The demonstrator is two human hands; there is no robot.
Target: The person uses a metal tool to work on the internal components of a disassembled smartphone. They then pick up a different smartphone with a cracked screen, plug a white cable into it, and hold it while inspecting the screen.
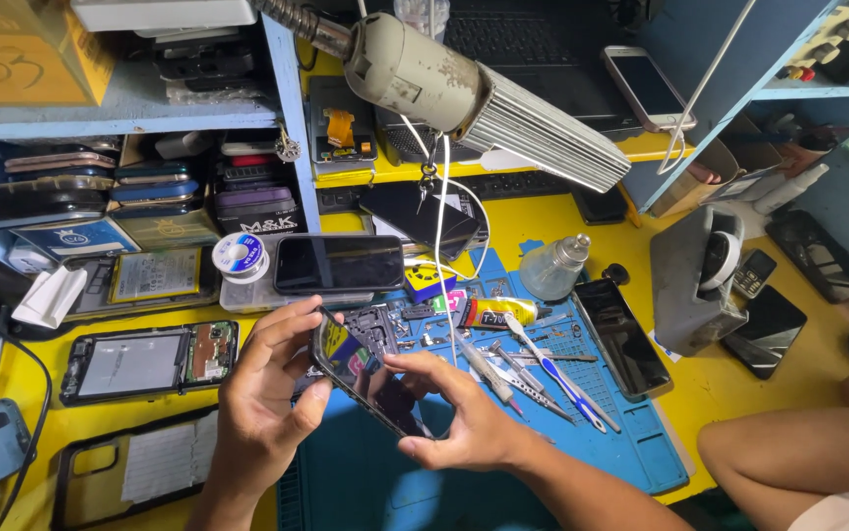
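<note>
A dark smartphone (363, 379) is held tilted over a blue work mat (503, 462), its glossy face reflecting colours. My left hand (265, 393) grips its left end, fingers curled along the upper edge and thumb on the near edge. My right hand (459, 413) pinches the phone's lower right part between thumb and fingers. Just beyond the phone lies an opened phone frame (377, 326) with small parts around it. Tweezers and a blue-handled tool (552, 374) lie on the mat to the right of my right hand.
A grey lamp head (474, 93) hangs over the yellow bench (759, 393). A glue tube (496, 312), glass bottle (554, 265), dark phone (623, 337), solder spool (240, 254) and opened phones (149, 362) lie about. Shelves at left hold stacked phones (70, 187). A bare knee (798, 457) is at right.
</note>
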